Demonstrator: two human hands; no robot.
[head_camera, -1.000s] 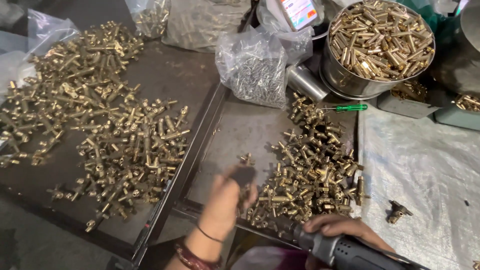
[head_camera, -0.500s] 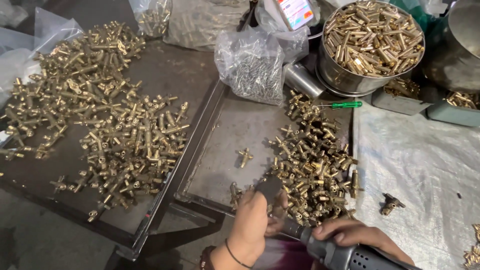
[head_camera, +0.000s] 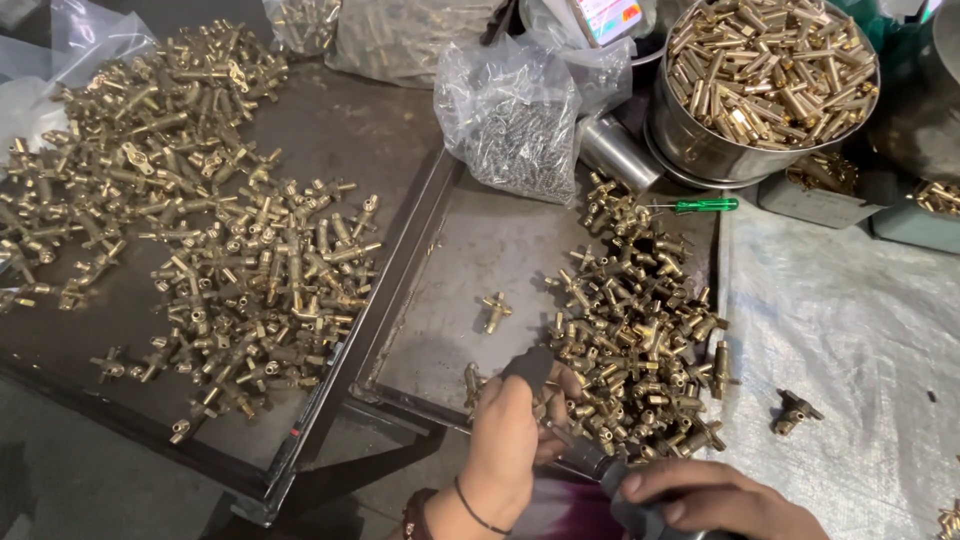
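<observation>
My left hand (head_camera: 515, 435) is at the bottom centre, fingers closed around a small brass fitting held against the tip of a grey power screwdriver (head_camera: 600, 470). My right hand (head_camera: 715, 498) grips the body of that tool at the bottom edge. Both hands hover over the near edge of a metal tray (head_camera: 455, 300), beside a heap of brass fittings (head_camera: 640, 340). One lone brass fitting (head_camera: 494, 311) lies on the tray's bare middle.
A larger spread of brass fittings (head_camera: 230, 260) covers the dark tray on the left. A steel bowl of brass tubes (head_camera: 765, 70) stands at the back right, with a clear bag of small screws (head_camera: 510, 125), a green-handled screwdriver (head_camera: 705, 205) and a stray fitting (head_camera: 793, 410) on the white sheet.
My left hand has moved right, from the tray's near edge over to the screwdriver tip, bringing a fitting with it. The right hand has kept its grip on the tool.
</observation>
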